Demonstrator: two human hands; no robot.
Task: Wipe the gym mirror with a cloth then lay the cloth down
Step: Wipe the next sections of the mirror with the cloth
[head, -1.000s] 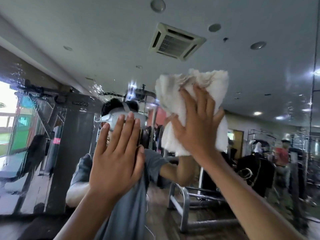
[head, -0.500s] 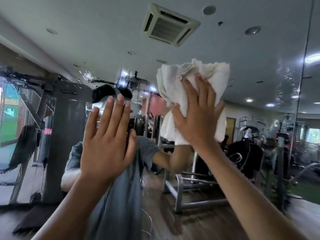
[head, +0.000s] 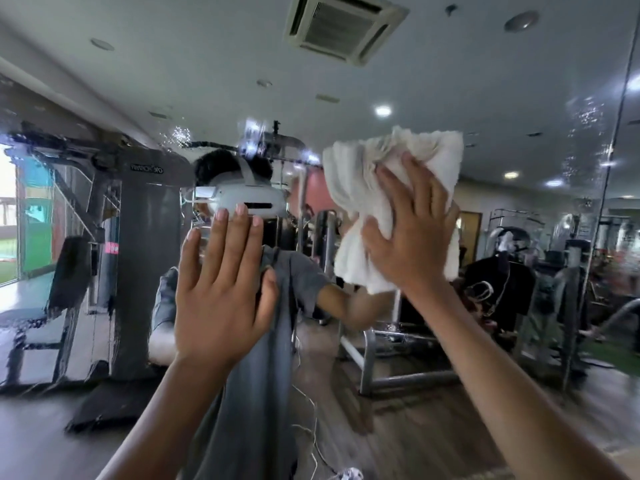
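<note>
Over the last 1 s the cloth has slid a little lower down the mirror, away from the reflected ceiling vent, so the wiping is judged to be in mid-pass, with droplets at the upper right untouched. The right hand presses the bunched cloth to the glass, its fingers splayed and fairly straight, and cloth spills out above the fingertips and below the palm. The left hand rests flat on the glass beside it, fingers straight and close together.
</note>
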